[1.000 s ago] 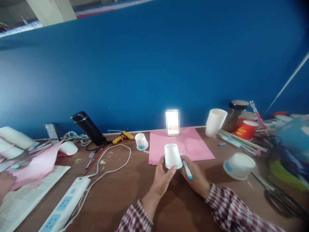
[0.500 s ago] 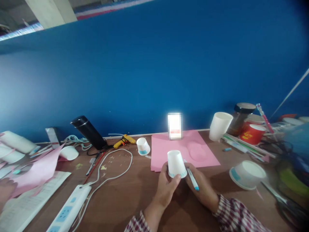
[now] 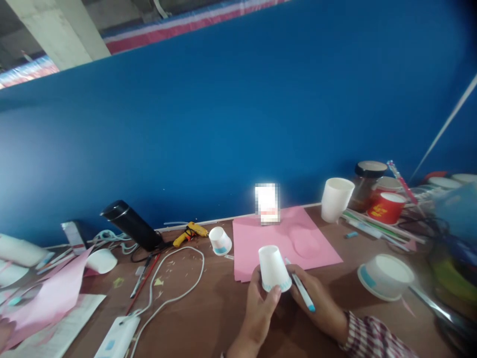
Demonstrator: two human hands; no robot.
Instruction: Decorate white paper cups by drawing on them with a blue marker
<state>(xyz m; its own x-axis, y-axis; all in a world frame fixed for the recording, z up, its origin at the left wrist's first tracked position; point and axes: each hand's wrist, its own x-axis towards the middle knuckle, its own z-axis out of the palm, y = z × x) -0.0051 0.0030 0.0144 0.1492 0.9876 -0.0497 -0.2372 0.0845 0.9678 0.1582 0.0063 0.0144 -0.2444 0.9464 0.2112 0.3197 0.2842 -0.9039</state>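
An upside-down white paper cup (image 3: pixel 274 268) with a light blue pattern along its rim is in my left hand (image 3: pixel 259 308), thumb pressed on the rim. My right hand (image 3: pixel 318 298), close to the cup's right side, is closed on a white marker pen (image 3: pixel 304 293) with a blue end pointing toward me. Whether the right fingers also touch the cup is hidden. Just beyond the hands lie pink paper sheets (image 3: pixel 253 241), with a bright, blurred-out upright object (image 3: pixel 267 204) at their far edge. A small blue pen cap (image 3: pixel 351 234) rests on the table to the right.
Paper cups stand left (image 3: pixel 219 241) and right (image 3: pixel 337 199) of the pink sheets. Farther left are a yellow glue gun (image 3: pixel 191 233), black bottle (image 3: pixel 130 224), white cable and power strip (image 3: pixel 118 338). At right are a white tub (image 3: pixel 385 276), scissors (image 3: pixel 434 304) and a red cup (image 3: pixel 386 208).
The whole view has shifted, with the table scene lower in the picture. Both hands keep hold of the cup and the marker pen; the pen lies slightly farther right of the cup.
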